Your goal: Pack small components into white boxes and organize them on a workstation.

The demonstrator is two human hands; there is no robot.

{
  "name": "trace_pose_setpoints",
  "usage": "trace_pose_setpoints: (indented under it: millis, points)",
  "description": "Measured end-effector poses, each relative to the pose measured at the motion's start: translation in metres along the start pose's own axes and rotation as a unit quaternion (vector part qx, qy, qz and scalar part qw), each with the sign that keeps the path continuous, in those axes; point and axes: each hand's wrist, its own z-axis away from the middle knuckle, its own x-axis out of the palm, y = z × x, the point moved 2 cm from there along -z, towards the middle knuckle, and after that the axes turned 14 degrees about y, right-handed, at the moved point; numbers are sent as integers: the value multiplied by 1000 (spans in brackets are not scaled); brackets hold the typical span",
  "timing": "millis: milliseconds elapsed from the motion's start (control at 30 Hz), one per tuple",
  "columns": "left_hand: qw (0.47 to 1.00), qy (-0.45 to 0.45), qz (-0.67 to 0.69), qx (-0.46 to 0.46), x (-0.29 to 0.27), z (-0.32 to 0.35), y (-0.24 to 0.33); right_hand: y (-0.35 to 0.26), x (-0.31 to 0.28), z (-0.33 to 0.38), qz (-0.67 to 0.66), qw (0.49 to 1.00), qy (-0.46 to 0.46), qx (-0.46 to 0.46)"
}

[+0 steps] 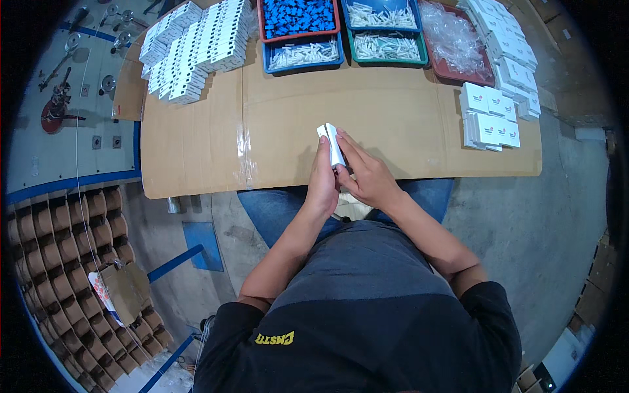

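Note:
Over the near edge of the table I hold a small white rectangular block [335,149] between both hands. A dark gap runs lengthwise along its upper end. I cannot tell whether it is one piece or two pressed together. My left hand [322,187] is closed along its left side, with the fingertips near the top. On the opposite side, my right hand [372,175] grips it with the fingers on the upper face and the thumb by the lower end. The palms hide its underside.
Cardboard [288,98] covers the table. White blocks with dark openings [196,52] are stacked far left. Bins of blue parts [298,16] and white parts [304,56] stand at the back, beside a red tray of clear bags [455,42]. Printed white pieces [488,124] sit right.

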Motion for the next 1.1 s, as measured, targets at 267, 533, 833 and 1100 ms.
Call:
trace_pose_setpoints:
  millis: [267, 533, 833, 1100]
  points:
    - [999, 17, 4, 39, 5, -5, 2, 16, 12, 4, 75, 995, -9, -72]
    - [1000, 9, 10, -1, 8, -12, -11, 27, 1, 6, 48, 997, -56, -34]
    - [997, -5, 74, -32, 5, -9, 2, 12, -53, -29, -126, 983, -104, 87]
    - [981, -34, 0, 193, -3, -9, 13, 43, -50, -3, -243, 905, -36, 349]
